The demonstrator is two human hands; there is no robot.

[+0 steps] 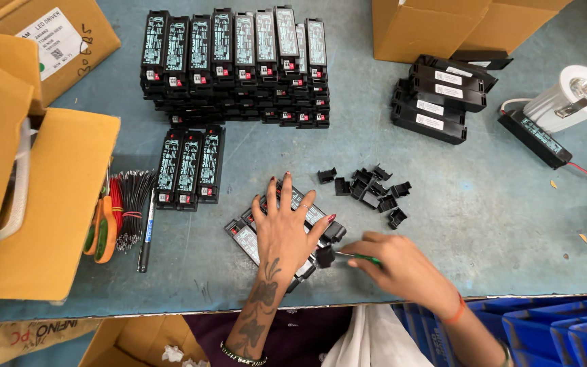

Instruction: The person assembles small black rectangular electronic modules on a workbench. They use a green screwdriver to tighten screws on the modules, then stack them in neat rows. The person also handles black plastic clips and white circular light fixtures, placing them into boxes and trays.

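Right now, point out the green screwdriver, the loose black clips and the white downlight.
green screwdriver [365, 258]: head view, on its green handle.
loose black clips [368, 187]: head view, mid-pile.
white downlight [582, 92]: head view, on its round rim.

left hand [283, 234] flat on black driver units [249, 238], screwdriver [358, 257] alongside

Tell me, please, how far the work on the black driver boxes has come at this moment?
Looks done: a large stack of black driver units at the back and three more laid beside it. In hand: the left hand presses flat on two units, while the right hand applies a green-handled screwdriver at their end. Seemingly left: loose black end caps and a smaller pile of units.
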